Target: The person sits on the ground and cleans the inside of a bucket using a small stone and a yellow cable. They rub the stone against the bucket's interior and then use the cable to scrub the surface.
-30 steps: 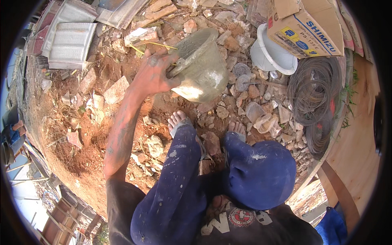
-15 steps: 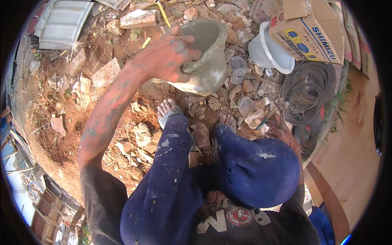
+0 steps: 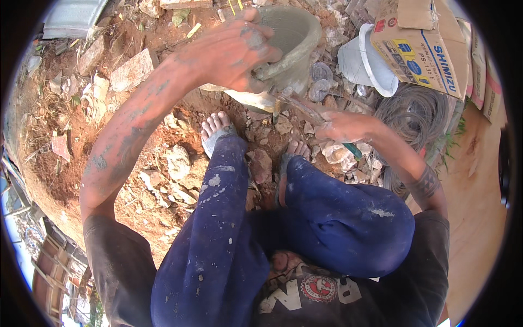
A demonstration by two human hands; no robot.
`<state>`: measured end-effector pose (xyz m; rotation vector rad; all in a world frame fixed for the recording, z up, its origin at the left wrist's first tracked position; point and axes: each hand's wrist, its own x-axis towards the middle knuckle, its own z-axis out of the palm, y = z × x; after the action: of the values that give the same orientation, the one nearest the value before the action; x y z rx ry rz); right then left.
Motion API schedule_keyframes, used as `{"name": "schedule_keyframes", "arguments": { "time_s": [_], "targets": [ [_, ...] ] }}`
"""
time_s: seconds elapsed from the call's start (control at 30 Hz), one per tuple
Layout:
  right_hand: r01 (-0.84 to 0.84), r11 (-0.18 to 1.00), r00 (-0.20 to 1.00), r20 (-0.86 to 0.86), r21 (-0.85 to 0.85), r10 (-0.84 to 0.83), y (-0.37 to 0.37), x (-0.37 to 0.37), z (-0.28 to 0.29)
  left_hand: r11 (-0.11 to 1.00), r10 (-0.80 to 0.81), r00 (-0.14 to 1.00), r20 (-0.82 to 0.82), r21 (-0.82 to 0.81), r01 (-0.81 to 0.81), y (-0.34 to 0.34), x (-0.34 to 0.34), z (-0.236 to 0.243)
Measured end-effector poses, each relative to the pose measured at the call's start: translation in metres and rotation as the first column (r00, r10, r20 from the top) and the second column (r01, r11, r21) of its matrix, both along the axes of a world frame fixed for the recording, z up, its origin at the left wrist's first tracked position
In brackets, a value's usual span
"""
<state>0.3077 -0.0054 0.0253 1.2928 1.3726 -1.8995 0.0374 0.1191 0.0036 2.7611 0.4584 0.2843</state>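
Note:
A mortar-smeared bucket (image 3: 298, 52) stands tilted at the top middle, its mouth showing grey cement residue inside. My left hand (image 3: 234, 54) is closed over its near-left rim, with dried cement on the fingers and forearm. Just below and right of the bucket, my right hand (image 3: 343, 126) grips a hammer-like tool (image 3: 298, 104). Its green handle end sticks out behind the fist. The tool's narrow head is at the bucket's lower wall; whether it touches I cannot tell.
On the right lie a coil of wire (image 3: 417, 114), a white bucket (image 3: 357, 62) on its side and a cardboard box (image 3: 419, 49). Broken brick (image 3: 132, 70) and rubble cover the reddish soil around my bare feet (image 3: 218, 131). A corrugated sheet (image 3: 73, 19) lies at upper left.
My right hand has swung left from beside my right knee toward the bucket, bringing the tool along. My left hand still holds the rim; the view has shifted slightly.

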Motion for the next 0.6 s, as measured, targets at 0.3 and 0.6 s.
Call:
{"name": "schedule_keyframes", "arguments": {
  "time_s": [0.3, 0.6],
  "targets": [
    [0.594, 0.658, 0.700, -0.106, -0.462, -0.706, -0.044, -0.029, -0.036, 1.000, 0.018, 0.991, -0.136, 0.027, -0.014, -0.003, 0.003, 0.017],
    [0.573, 0.366, 0.132, -0.359, -0.733, -0.924, -0.062, -0.057, -0.053, 0.985, 0.164, 0.979, -0.122, -0.028, -0.168, -0.010, -0.010, 0.002]
  ]
}}
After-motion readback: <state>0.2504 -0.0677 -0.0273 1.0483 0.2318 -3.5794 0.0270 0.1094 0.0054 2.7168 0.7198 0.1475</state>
